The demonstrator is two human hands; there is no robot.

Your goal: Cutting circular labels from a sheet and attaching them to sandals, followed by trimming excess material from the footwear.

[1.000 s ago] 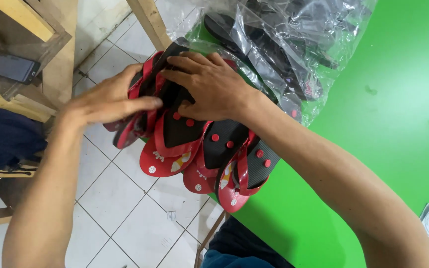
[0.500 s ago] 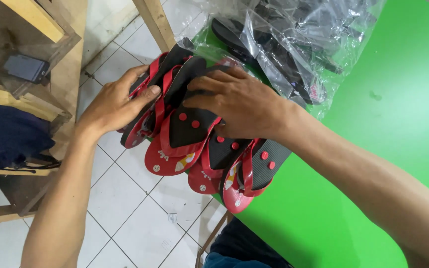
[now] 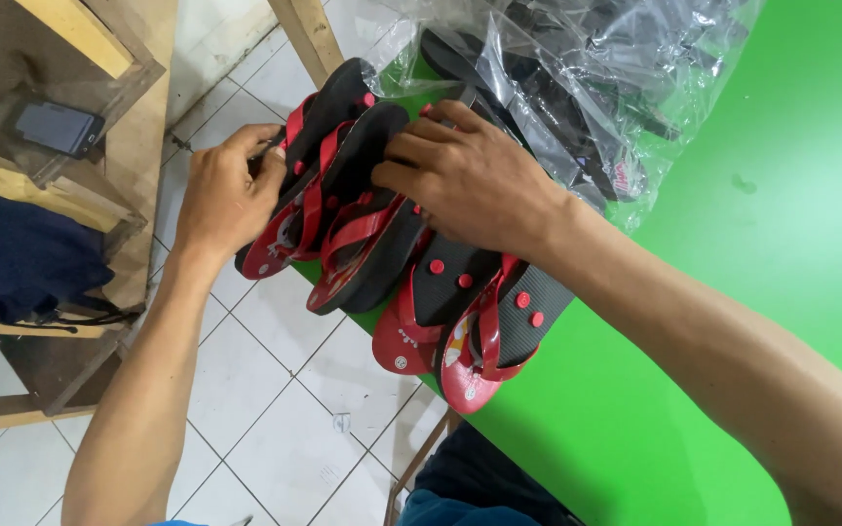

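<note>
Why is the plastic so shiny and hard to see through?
In the head view, light glares white off the crinkled clear plastic bags, hiding the dark sandals inside; the green table has a pale bright patch at right; both hands and the red and black sandals look sharp.

Underfoot, white floor tiles [image 3: 275, 390] with dark grout lines, evenly lit with no hard shadows. On the right, a bright green desk [image 3: 733, 321], its near left edge cutting diagonally across the view, a pale wooden post [image 3: 309, 39] rising just beyond its far left corner. Along the left edge, an unpainted wooden shelf frame [image 3: 124, 146], holding a small dark flat device [image 3: 58, 127] under a clear sheet and, lower down, a bundle of dark blue cloth [image 3: 21, 258].
</note>
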